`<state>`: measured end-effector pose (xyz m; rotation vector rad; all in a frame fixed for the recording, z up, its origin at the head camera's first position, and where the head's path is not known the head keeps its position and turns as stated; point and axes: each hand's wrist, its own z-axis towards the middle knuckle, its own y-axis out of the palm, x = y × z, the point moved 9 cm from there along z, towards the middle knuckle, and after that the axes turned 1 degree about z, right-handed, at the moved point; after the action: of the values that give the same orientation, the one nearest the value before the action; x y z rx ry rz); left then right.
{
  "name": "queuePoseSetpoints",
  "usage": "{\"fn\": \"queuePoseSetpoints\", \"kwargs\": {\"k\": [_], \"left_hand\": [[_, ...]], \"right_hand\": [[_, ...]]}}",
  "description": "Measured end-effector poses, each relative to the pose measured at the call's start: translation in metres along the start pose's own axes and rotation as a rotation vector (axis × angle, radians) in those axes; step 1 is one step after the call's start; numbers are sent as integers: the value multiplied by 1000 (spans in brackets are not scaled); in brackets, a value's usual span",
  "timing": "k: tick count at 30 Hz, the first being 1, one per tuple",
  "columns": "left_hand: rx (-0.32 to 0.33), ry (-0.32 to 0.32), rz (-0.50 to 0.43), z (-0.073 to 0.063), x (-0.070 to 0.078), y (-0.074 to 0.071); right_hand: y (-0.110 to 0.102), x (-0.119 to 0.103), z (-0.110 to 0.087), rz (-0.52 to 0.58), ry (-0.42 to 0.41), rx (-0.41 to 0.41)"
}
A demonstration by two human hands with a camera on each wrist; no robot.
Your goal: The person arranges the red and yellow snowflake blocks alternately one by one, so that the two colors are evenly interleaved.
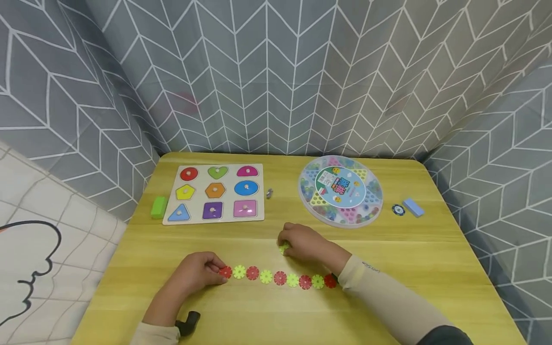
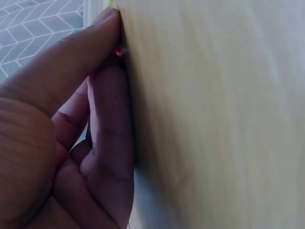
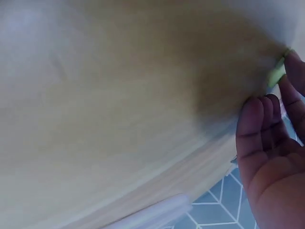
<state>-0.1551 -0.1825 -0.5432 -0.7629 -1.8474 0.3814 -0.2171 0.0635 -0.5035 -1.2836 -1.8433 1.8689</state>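
Note:
Notched, flower-shaped plastic discs lie in a row on the table, red and yellow-green by turns; one red disc (image 1: 280, 278) is mid-row. At the row's left end, my left hand (image 1: 196, 274) has thumb and fingertips on either side of the red end disc (image 1: 225, 272), pinching it at the tabletop. Only a sliver of red shows past the fingers of the left hand (image 2: 90, 109) in the left wrist view. Behind the row, my right hand (image 1: 304, 243) pinches a yellow-green disc (image 1: 283, 248). The right sleeve partly covers the row's right-end red disc (image 1: 330, 281).
A shape puzzle board (image 1: 194, 218) with knobbed pieces lies back left, beside a green block (image 1: 159, 207). Back right is a round board-game case (image 1: 340, 191). Further right lie a poker chip (image 1: 398, 210) and a blue block (image 1: 413, 207). A small metallic object (image 1: 269, 193) is between.

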Motion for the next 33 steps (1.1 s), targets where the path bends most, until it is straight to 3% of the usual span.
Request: {"fn": "queuePoseSetpoints", "kwargs": {"k": [10,14,17,21,26,30,33], "left_hand": [[2,51,10,0,4,0],[4,46,14,-1,4,-1],[0,33,10,-3,3,-1],[-7,32,1,-2,2,-1],[-15,39,0,-4,2,1],[-3,36,11,-4,3,0],[5,38,17,-3,4,-2]], "right_hand": [[4,4,-1,-26,80,-49],[3,3,-1,64,93,-36],[-3,2,-8,203,72,31],[-23,20,-39,442,79,161],[-40,65,-103,705,218,282],[-32,88,-143,798,369,290],[-18,92,-159,785,432,255]]}}
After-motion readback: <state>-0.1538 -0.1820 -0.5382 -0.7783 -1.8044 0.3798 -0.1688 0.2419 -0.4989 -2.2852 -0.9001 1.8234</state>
